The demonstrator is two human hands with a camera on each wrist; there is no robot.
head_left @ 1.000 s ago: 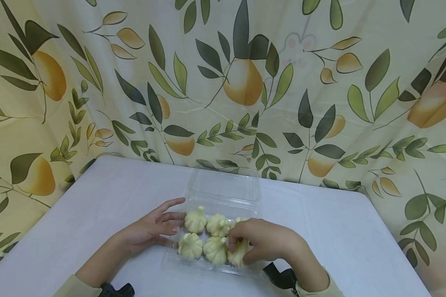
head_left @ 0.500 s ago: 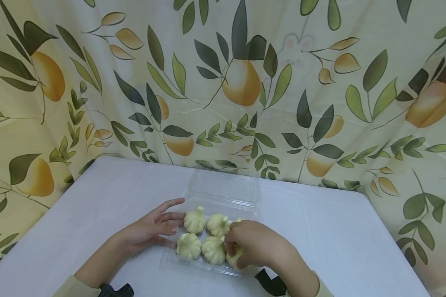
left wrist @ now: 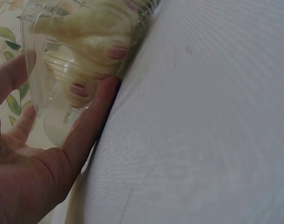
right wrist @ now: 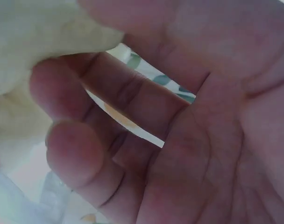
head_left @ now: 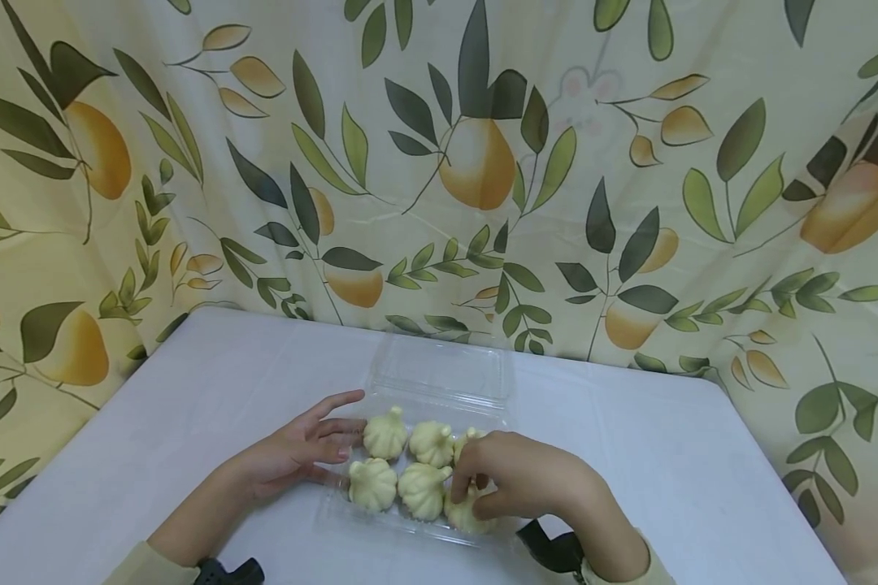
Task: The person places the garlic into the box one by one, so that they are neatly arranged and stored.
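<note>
Several pale, ribbed garlic bulbs (head_left: 385, 433) with short stems sit in two rows inside a clear plastic clamshell box (head_left: 417, 528). My right hand (head_left: 534, 479) reaches over the right end of the box. Its thumb and curled fingers grip the front right garlic bulb (head_left: 459, 513); in the right wrist view the fingertips press against that garlic bulb (right wrist: 25, 42). My left hand (head_left: 293, 451) steadies the left side of the box with spread, fairly straight fingers. Through the clear wall (left wrist: 48, 93) in the left wrist view, reddish root ends show.
The hinged clear lid (head_left: 439, 370) lies folded back on the far side of the box. A white cloth covers the table (head_left: 629, 455). Behind it hangs a curtain (head_left: 424, 187) printed with fruit and leaves.
My right hand dips left and toward me over the front right garlic bulb, then shifts back right. That garlic bulb now sits slightly nearer the front of the box. The left hand stays put.
</note>
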